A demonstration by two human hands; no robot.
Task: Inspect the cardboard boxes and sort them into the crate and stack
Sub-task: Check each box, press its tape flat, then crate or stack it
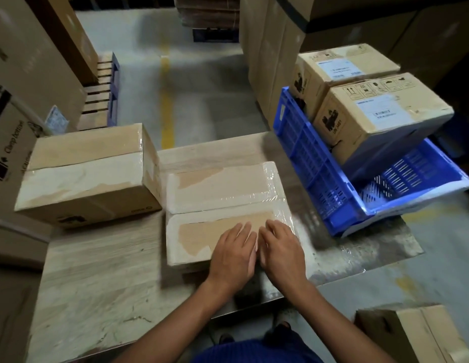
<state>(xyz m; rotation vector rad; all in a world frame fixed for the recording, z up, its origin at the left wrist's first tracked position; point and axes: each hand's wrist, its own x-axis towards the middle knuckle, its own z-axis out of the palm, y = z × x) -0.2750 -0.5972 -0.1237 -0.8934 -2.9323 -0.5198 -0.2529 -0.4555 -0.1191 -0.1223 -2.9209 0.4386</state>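
At the left of the table (97,271) the left box (89,174) sat closed with its taped seam up, well clear of my hands. I judged it was either waiting its turn or starting the stack; I could not tell which.

Just beside it lay the middle box (222,203), the one I was checking. It was square to me with both flaps up, so the seam and the clear tape over it faced me. Its pale skin was torn in patches down to bare cardboard, which was probably what I was feeling for.

My left hand (234,255) lay palm down on the near flap, fingers straight and a little apart, pressing and gripping nothing. My right hand (281,252) lay just beside it on the same flap, near the box's right edge. Its fingers were straight too, flat on the tape. Hands laid flat like that suited testing the flap and the seal, not lifting. To lift the box I would have needed to reach for its sides.

To the right stood the blue crate (319,174), close enough to reach. Two labelled boxes were already in it, the near one (380,119) tilted and riding above the rim, the far one (343,66) behind it. Room was left at the crate's near end, which I judged would take the middle box if it passed.
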